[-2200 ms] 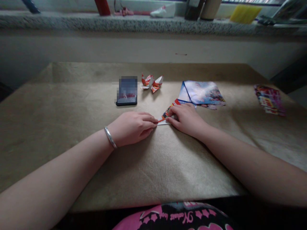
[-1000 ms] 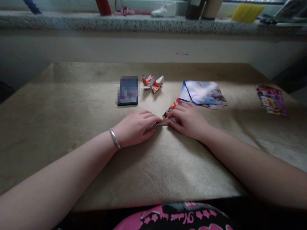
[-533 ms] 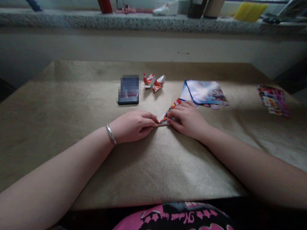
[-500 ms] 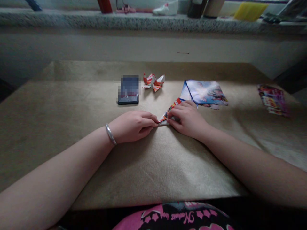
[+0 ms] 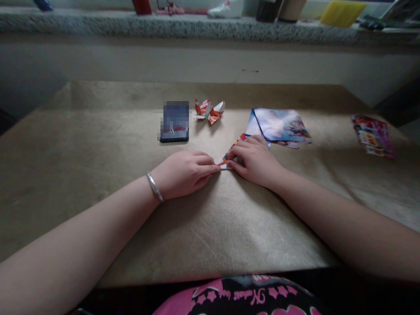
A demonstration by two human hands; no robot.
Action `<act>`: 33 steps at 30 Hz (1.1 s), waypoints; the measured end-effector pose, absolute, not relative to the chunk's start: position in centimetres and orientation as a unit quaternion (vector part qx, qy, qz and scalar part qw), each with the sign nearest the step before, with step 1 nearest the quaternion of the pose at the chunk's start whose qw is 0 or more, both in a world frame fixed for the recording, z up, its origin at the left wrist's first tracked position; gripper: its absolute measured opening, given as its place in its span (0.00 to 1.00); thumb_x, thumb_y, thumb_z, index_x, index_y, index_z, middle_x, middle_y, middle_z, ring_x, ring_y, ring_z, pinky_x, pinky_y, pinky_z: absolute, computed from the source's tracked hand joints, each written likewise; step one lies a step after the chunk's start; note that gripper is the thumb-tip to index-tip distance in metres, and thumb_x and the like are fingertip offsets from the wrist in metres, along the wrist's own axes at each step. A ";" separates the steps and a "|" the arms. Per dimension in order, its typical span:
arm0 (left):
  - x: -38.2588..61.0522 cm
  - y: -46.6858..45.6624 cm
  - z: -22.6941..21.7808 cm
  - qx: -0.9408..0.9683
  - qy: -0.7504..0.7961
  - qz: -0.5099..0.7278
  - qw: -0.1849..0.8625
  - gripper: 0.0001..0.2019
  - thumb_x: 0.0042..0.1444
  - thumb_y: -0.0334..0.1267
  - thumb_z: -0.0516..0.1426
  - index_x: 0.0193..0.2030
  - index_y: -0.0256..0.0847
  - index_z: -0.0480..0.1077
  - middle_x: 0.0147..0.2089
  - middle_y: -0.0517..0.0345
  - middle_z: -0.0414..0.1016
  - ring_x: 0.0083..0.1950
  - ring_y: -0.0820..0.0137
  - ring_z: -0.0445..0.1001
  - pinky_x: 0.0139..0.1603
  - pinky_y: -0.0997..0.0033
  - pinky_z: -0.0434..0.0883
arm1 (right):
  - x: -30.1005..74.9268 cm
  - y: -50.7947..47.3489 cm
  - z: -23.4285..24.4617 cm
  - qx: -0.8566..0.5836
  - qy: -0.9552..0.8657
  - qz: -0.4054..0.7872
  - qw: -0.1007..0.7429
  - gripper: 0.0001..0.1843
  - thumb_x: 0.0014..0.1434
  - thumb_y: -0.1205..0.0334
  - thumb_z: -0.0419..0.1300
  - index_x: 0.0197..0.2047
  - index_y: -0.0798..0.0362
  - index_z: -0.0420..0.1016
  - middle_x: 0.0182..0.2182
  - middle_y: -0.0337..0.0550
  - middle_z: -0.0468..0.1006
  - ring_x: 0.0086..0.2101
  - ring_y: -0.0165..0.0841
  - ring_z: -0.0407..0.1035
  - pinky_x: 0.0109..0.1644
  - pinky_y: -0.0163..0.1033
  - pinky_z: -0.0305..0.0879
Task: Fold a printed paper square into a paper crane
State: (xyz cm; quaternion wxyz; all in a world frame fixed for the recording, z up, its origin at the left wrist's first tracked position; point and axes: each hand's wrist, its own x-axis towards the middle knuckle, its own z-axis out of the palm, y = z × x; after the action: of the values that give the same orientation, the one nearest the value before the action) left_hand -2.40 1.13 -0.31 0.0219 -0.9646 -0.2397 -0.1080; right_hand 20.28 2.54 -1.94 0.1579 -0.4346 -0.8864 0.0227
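A red, upright, cylindrical object, its top cut off, stands on the grey, speckled stone sill at about eleven o'clock from a folded piece of red, orange and white printed paper, which is the clock's centre throughout. A shiny, silver-coloured metal bangle rings the wrist between eight and nine o'clock. At ten o'clock a black, rectangular phone, partly pixelated, lies flat on the gold-brown, slightly creased table cover. The left hand comes in from nine, fingers together and nearly straight, their tips pressing the paper's near left end; with the thumb mostly hidden, I cannot tell whether it pinches. Just right of the phone, at eleven, sits a red-and-white, pointed, folded paper shape. The paper itself lies on the cover between both hands. At three o'clock, the right hand is half curled, thumb and fingers closed around the paper, covering much of it. At two o'clock, just beyond that hand, lies a stack of pale-blue, picture-printed sheets. Higher, between one and two, a yellow, flat-sided object stands on the sill. Farthest right, near three, lie overlapping pink-and-purple printed sheets.
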 end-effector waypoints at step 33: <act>-1.7 0.7 -0.1 -0.965 -0.249 -0.047 0.060 0.16 0.61 0.35 0.49 0.53 0.38 0.70 0.43 0.51 0.73 0.42 0.67 0.70 0.45 0.67 0.70 | 20.2 2.7 -2.5 -0.437 -0.882 0.037 0.171 0.10 0.59 0.55 0.57 0.34 0.51 0.73 0.35 0.44 0.78 0.39 0.40 0.65 0.48 0.46 0.54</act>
State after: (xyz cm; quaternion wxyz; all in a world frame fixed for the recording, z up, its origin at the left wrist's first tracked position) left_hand -1.72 0.73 -0.05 0.0604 -0.9654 -0.2494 -0.0469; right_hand 20.15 2.68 -2.47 0.1711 -0.4375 -0.8820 0.0370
